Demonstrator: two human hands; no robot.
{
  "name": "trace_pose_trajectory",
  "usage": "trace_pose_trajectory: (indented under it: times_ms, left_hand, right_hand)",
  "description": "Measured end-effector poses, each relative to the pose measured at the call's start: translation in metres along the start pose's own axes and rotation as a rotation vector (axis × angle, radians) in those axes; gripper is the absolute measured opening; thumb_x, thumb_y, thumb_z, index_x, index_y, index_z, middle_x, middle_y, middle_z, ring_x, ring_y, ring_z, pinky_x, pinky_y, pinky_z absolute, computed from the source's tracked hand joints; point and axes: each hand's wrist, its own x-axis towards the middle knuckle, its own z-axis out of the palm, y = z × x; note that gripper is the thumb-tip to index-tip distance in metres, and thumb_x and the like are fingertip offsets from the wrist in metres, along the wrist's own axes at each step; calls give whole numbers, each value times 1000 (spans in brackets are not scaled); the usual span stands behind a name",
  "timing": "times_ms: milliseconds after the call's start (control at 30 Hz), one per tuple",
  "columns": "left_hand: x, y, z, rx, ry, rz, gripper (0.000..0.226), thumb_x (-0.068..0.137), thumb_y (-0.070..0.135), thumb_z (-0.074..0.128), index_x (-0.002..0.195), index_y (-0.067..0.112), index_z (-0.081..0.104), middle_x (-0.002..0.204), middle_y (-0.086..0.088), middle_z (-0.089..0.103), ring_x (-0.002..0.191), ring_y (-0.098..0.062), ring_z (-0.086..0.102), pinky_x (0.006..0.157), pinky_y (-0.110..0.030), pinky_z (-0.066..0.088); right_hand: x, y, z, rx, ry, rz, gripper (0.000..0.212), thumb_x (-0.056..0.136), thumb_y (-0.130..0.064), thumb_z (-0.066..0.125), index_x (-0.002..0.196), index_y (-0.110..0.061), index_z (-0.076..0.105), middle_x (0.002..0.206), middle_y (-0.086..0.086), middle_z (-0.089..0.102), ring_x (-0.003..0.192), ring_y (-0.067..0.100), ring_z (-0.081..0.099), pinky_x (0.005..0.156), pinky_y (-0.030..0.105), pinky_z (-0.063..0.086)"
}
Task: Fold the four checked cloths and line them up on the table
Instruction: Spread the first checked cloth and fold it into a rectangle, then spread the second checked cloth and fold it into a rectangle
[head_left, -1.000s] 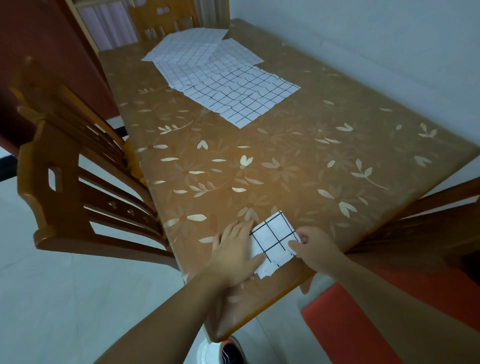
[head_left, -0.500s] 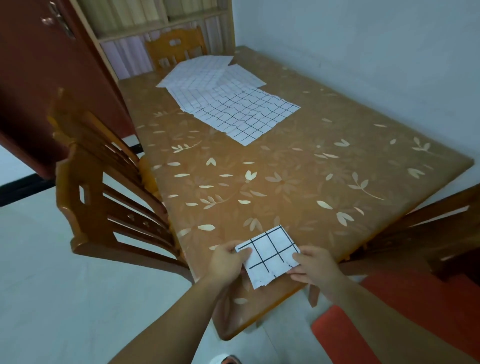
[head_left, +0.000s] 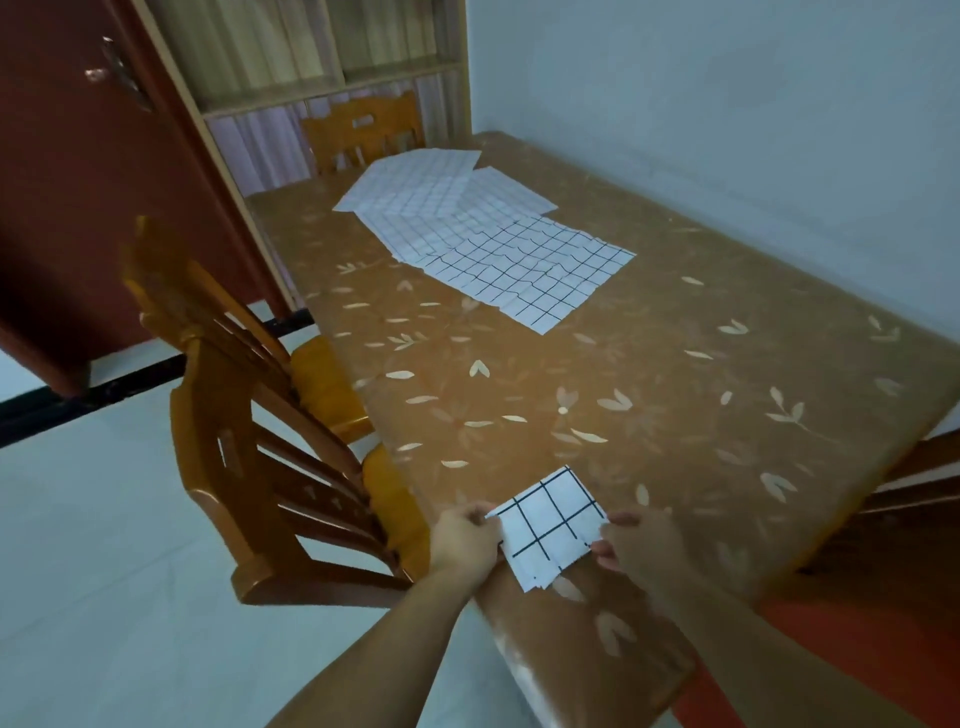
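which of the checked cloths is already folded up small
The small white black-checked cloth pinched between both hands at the table's near edge; the other three lie spread flat at the far end.

Folded cloth (head_left: 549, 525) at the table's (head_left: 675, 415) near corner, unfolded cloths (head_left: 483, 234) overlapping at its far end.

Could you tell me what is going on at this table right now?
A person is folding checked cloths. Both hands hold one small folded cloth at the near corner of the table: the left hand pinches its left edge and the right hand pinches its right edge. The unfolded cloths lie spread flat and overlapping at the far end, waiting to be folded. Wooden chairs stand round the table.
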Motion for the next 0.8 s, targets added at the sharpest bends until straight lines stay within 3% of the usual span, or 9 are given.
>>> trace_pose_trajectory:
  times_ms: [67,167,233,333,467,567,633,700,800]
  left_hand:
    - [17,3,-12,127,-30,64,15,88,11,63,81,18,75,84,-2,74,82,-25,69,75,-38,59]
    - [33,11,-23,304,-25,172,13,88,10,63,89,21,69,86,7,63,83,-12,59,74,-21,46]
    - [39,11,-25,362,-45,224,17,88,8,62,86,25,65,82,8,60,81,-9,55,72,-18,43]
    - [42,7,-24,458,-103,281,19,89,8,59,90,22,71,86,7,67,77,-8,59,70,-20,49]
    - [41,8,-27,528,-148,340,24,89,11,58,109,20,70,99,5,69,86,-9,60,82,-23,51]
    - [37,15,-37,637,-179,425,23,88,14,56,106,23,67,91,8,65,84,-11,59,82,-28,52]
    - [33,24,-46,756,-180,459,25,89,20,53,110,28,64,96,7,66,86,-14,61,79,-31,54]
    - [24,37,-57,887,-194,512,28,91,26,50,116,30,63,105,5,65,92,-16,61,80,-33,55]
    - [9,63,-76,1064,-188,609,37,91,33,51,127,31,58,118,6,59,107,-17,56,87,-35,53]
  right_hand:
    - [4,-3,16,-79,29,-34,16,98,7,39,92,1,53,73,15,56,48,12,65,41,21,51]
    - [16,-3,32,-214,146,-68,26,92,1,53,72,-13,60,80,16,68,79,29,69,67,39,58]
    - [17,1,38,-286,266,-96,31,87,0,58,63,-19,59,73,15,69,77,32,68,77,50,57]
    - [35,17,40,-322,309,-117,26,83,1,58,63,-16,59,71,17,68,74,35,67,74,56,56]
    - [23,11,43,-353,295,-138,26,84,-1,57,66,-19,63,71,11,68,73,32,66,80,51,55]
    - [4,-6,41,-486,255,-174,15,88,-4,54,86,-13,67,78,3,62,81,27,51,93,30,29]
    - [-3,-11,34,-615,227,-216,12,88,-9,54,88,-17,63,81,-5,59,95,24,52,103,32,22]
    - [-9,-14,27,-767,187,-326,10,87,-19,51,93,-24,57,90,-7,56,110,23,53,110,45,28]
    - [-27,-32,20,-954,146,-469,33,83,-32,44,114,-23,53,104,0,56,104,23,56,88,37,46]
